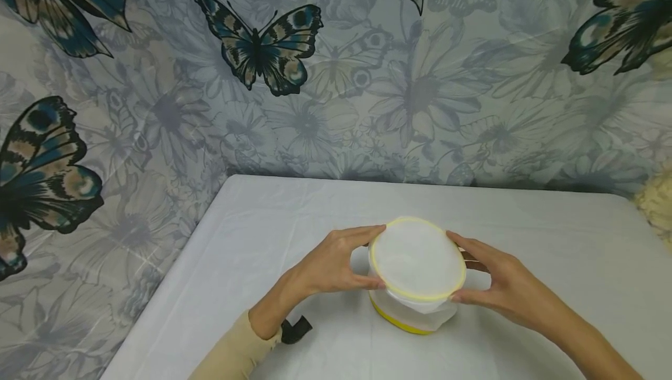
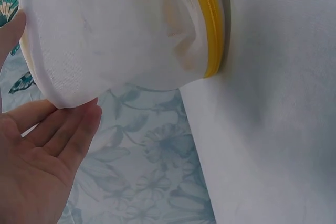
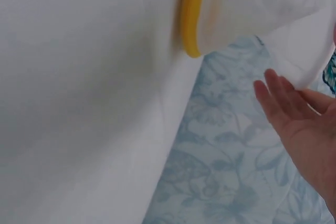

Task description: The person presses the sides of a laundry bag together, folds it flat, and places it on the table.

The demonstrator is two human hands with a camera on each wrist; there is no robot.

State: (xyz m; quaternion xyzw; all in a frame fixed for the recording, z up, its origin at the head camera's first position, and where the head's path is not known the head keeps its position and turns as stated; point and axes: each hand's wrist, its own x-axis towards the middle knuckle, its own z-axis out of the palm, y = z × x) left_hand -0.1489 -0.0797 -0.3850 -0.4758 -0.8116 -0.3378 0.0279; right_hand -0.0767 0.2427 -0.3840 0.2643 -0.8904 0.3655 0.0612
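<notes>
A white-covered table (image 1: 551,251) stands against a butterfly-and-flower printed curtain (image 1: 336,76) that hangs behind it and along its left edge. Near the front edge sits a collapsible white mesh container (image 1: 417,272) with yellow rims — upright between both hands. The left hand (image 1: 331,266) and right hand (image 1: 501,286) pinch its top ring from opposite sides, fingertips on the rim.
</notes>
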